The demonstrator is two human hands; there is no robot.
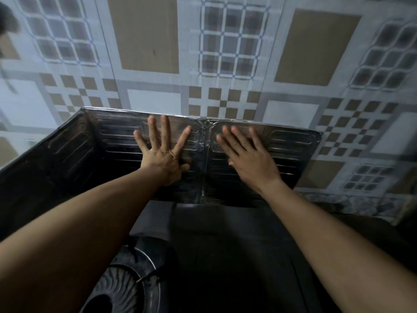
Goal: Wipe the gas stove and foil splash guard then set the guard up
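Both hands up on the foil splash guard point(284, 143), which stands upright along the tiled wall point(146, 37) at the back of the gas stove point(225, 245).

- Left hand point(164, 154): fingers point(165, 129) straight and spread wide, palm flat against the foil, gripping nothing. Fingertips sit just below the guard's top edge.
- Right hand point(250, 157): fingers straight and closer together, laid flat on the next panel. Also gripping nothing.
- The taped seam point(206, 141) runs vertically between the two hands, just beside the left index finger.
- Well out past the left little finger, a side panel point(74, 143) is folded forward toward the camera.
- Past the right fingers the foil lies flat to the wall. Cannot tell whether a matching wing folds out there.
- Burner point(128, 274) sits below the left forearm. The stove top is dark and its surface is hard to read.

Progress, as a judgement: no cloth is in view, so wiping looks finished, though the dim light gives no proof of cleanliness. The task seems to be in its last stage, pressing the guard back and squaring it. Probably left to do: checking it stands alone and settling the right end.
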